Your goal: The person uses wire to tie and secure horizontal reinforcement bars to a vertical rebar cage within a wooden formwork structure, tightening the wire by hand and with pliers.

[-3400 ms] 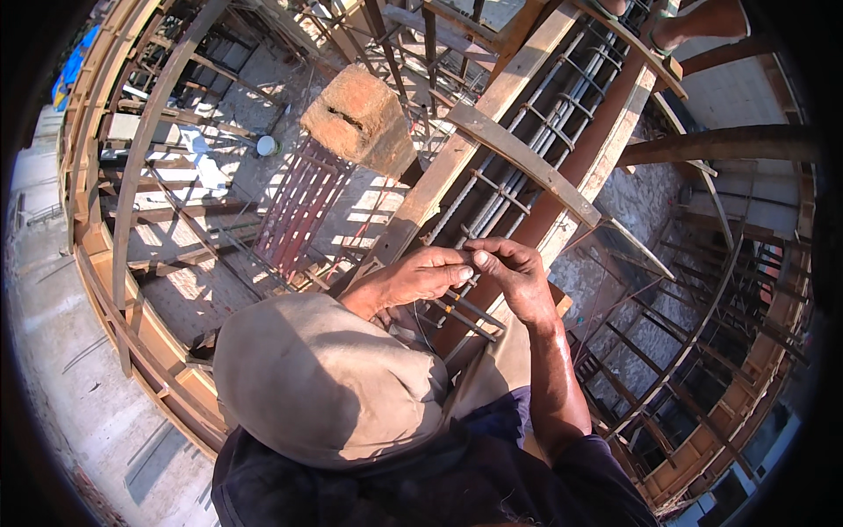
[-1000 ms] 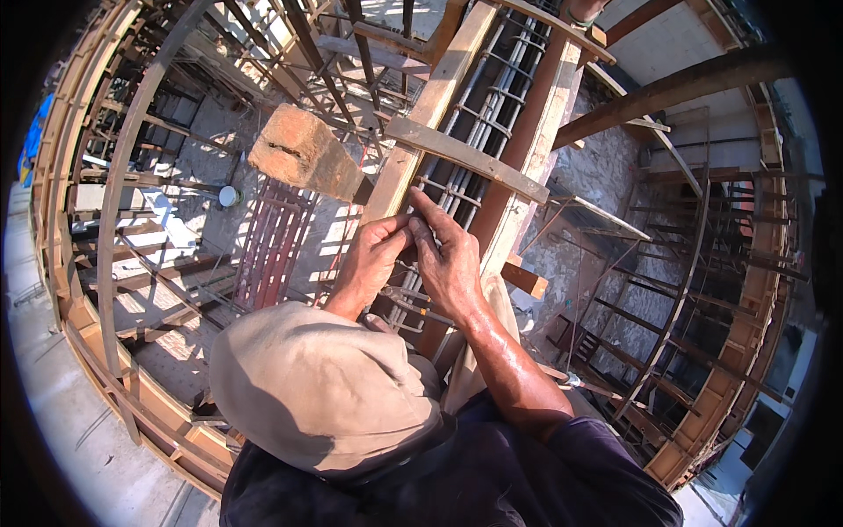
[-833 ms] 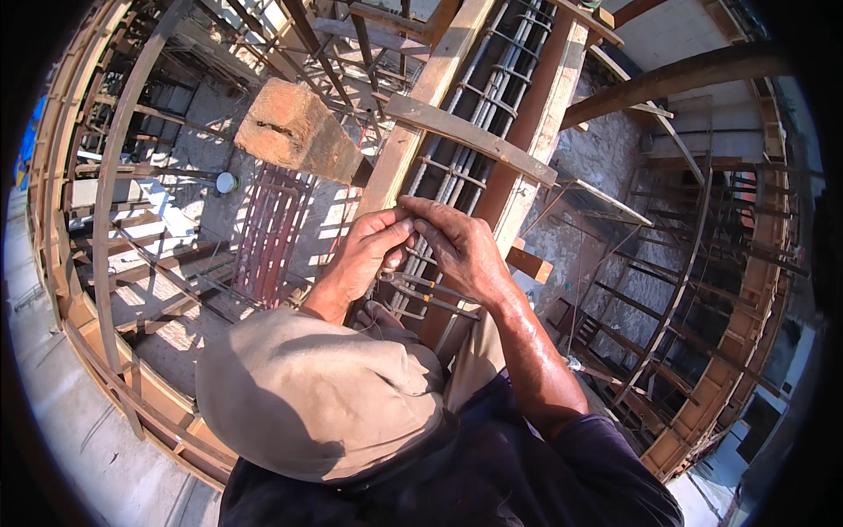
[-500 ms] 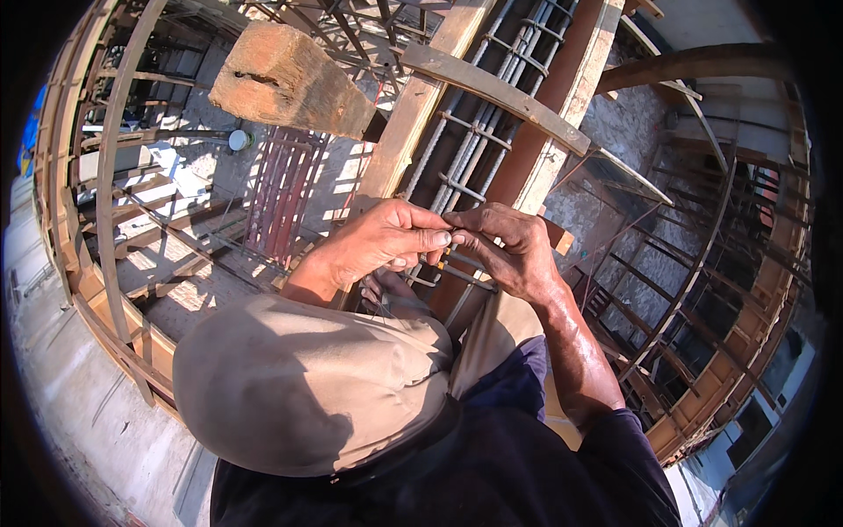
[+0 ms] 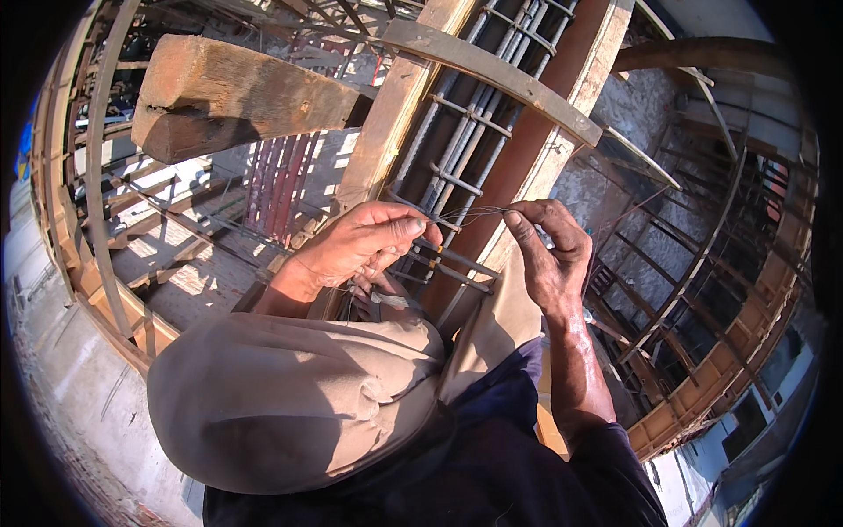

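Thin tie wire [image 5: 474, 212] stretches between my two hands, above a cage of steel rebar [image 5: 457, 162] lying in a wooden beam form. My left hand [image 5: 369, 240] pinches the wire's left end between thumb and finger, over the cage's left side. At the other end my right hand [image 5: 553, 246] grips the wire with thumb and fingertips, by the form's right board [image 5: 580, 105]. More thin wire hangs below my left hand, near my foot [image 5: 386, 299]. Stirrups cross the long bars just ahead of my hands.
A wooden crosspiece [image 5: 492, 72] spans the form ahead. A thick timber [image 5: 246, 101] juts out on the left, close to the view. My bent knee [image 5: 290, 395] rises at lower left. Slatted wooden framing [image 5: 694, 281] lies far below on the right.
My hands were together at the fingertips and have moved apart; my right hand went right, drawing the wire out between them. The view has shifted slightly.
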The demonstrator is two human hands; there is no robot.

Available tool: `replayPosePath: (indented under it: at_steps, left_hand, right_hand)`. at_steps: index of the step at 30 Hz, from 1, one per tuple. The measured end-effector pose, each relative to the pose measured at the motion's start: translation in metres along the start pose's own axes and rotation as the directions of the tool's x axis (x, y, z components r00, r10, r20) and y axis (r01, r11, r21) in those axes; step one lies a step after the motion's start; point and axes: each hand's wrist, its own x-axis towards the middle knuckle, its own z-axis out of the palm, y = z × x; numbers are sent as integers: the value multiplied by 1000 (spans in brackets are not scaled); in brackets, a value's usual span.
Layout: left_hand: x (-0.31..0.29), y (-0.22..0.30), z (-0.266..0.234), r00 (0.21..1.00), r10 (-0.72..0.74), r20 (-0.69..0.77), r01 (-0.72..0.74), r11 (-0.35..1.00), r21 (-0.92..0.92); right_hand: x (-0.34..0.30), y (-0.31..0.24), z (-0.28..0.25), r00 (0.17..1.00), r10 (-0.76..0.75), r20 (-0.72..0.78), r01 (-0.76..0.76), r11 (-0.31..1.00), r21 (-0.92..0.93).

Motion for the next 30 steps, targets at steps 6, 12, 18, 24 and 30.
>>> replayPosePath:
  at_steps: [6, 12, 18, 24, 30]
  left_hand:
    - [0, 14, -2, 999, -24, 22, 25, 999, -34]
    - [-9, 11, -24, 999, 35, 28, -36, 999, 30]
    - [-4, -3, -30, 994, 95, -61, -94, 995, 19]
    - [-23, 10, -27, 975, -182, 125, 167, 979, 117]
    - [-23, -7, -33, 984, -169, 63, 126, 892, 433]
  right_hand:
    - [27, -7, 7, 992, 123, -17, -118, 974, 194]
    - [45, -22, -2, 996, 63, 56, -67, 995, 80]
    - [44, -10, -2, 994, 64, 92, -68, 997, 40]
    - [49, -14, -3, 997, -5, 71, -3, 995, 104]
    - [39, -2, 3, 989, -34, 141, 23, 997, 79]
